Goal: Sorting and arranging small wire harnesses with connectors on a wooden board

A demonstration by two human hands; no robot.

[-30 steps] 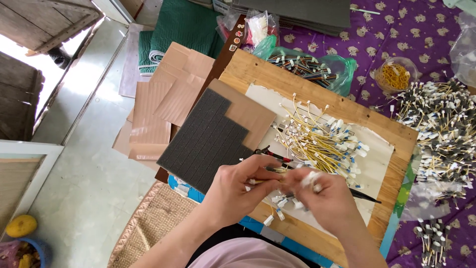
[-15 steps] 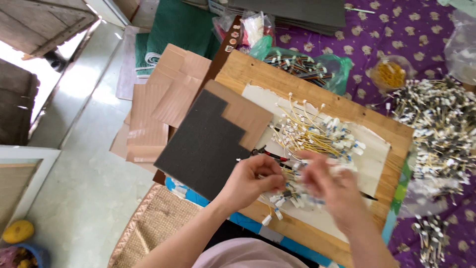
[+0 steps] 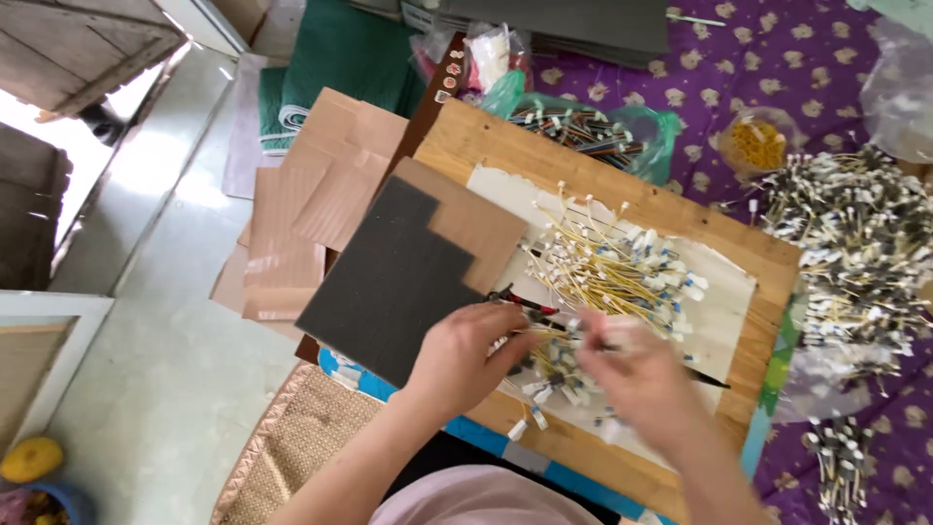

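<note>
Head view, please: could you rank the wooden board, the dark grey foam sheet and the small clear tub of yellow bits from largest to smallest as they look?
1. wooden board, by far the widest.
2. dark grey foam sheet, lying on the board's left part.
3. small clear tub of yellow bits, farther from the camera, yet plainly the smallest.

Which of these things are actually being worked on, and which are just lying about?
In use:
- left hand and right hand, blurred, at the thin yellow sticks with white tips
- wooden board under them
- white paper sheet

Lying about:
- dark grey foam sheet
- brown cardboard pieces
- purple flowered cloth
- yellow fruit
</note>
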